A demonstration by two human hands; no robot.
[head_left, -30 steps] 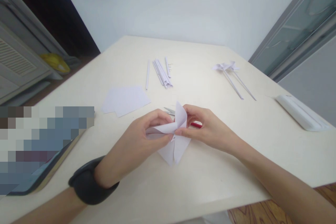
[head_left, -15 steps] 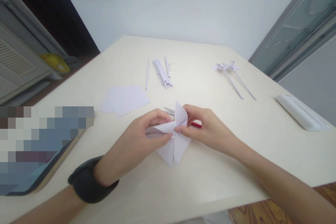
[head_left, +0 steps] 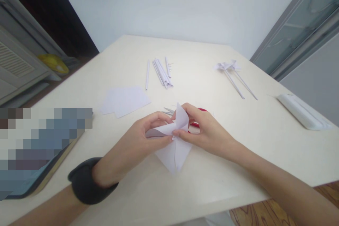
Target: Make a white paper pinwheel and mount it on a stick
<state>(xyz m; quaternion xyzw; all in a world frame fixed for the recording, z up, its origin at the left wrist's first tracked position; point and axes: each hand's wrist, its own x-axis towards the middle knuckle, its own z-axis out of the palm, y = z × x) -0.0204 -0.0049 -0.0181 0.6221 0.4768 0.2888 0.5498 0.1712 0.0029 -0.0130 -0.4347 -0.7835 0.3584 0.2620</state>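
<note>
A white paper sheet (head_left: 178, 152), slit and with some corners curled to its middle, is between my hands near the table's front. My left hand (head_left: 143, 137) pinches the curled left flap, its thumb at the centre. From the right, my right hand (head_left: 203, 127) closes on the upright flap, with thumb tip at the centre too. Behind the paper lie scissors (head_left: 167, 111) with red handles, partly hidden by my right hand. A black band is around my left wrist.
On the white table (head_left: 193, 60) lie paper sheets (head_left: 124, 100), rolled paper sticks (head_left: 161, 73), two paper pinwheels on sticks (head_left: 233, 74) and a white packet (head_left: 303, 112) at right. A blurred-out dark-edged object (head_left: 60, 159) is at left.
Both hands stay on the paper, with small finger shifts at its centre. The lower part of the paper points slightly further toward me. More of the scissors' red handles shows.
</note>
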